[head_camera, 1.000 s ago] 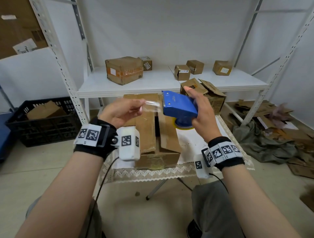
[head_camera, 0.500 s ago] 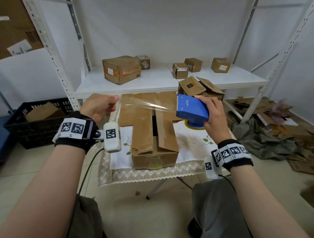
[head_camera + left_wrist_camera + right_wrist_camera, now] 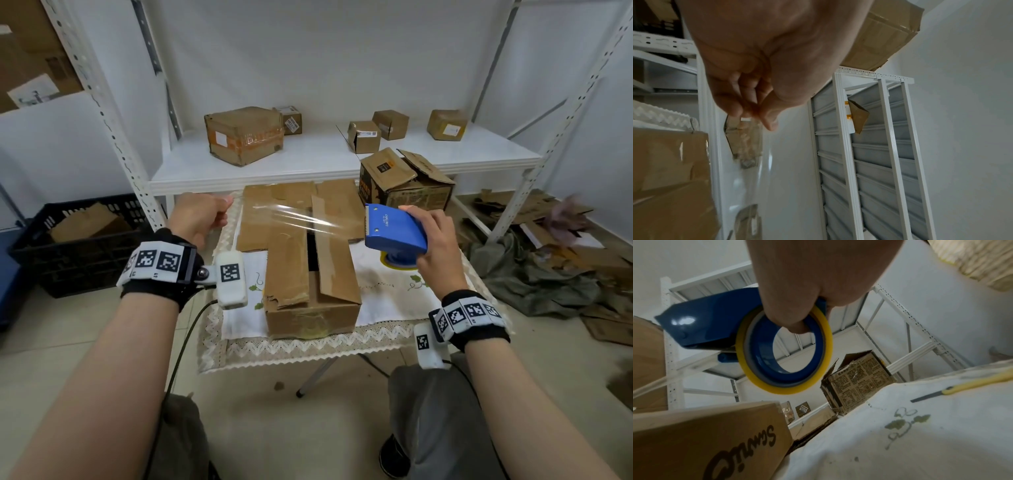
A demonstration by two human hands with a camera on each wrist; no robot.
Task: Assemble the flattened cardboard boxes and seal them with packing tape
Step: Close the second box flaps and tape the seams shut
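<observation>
A brown cardboard box [image 3: 310, 277] stands on the small cloth-covered table [image 3: 383, 308]; its top flaps lie down with a dark gap between them. My right hand [image 3: 432, 229] grips a blue tape dispenser [image 3: 394, 229] above the box's right side. In the right wrist view the thumb is hooked into the core of the yellow-edged roll [image 3: 785, 352] on the dispenser [image 3: 709, 321]. A strip of clear tape [image 3: 294, 216] stretches leftwards from the dispenser, above the box, to my left hand [image 3: 219, 210]. Thumb and fingers of that hand [image 3: 754, 116] pinch the tape's end [image 3: 745, 128].
Flattened cardboard [image 3: 274, 202] lies behind the box, beside an open printed box [image 3: 404, 181]. The white shelf [image 3: 308, 164] carries several sealed boxes. A black crate [image 3: 78, 240] sits on the floor at left, with cardboard scraps [image 3: 548, 246] at right. A yellow-handled cutter [image 3: 966, 384] lies on the tablecloth.
My hands have drawn apart, the left going left and the right going right and down. The clear tape strip between them has grown much longer and now spans the box.
</observation>
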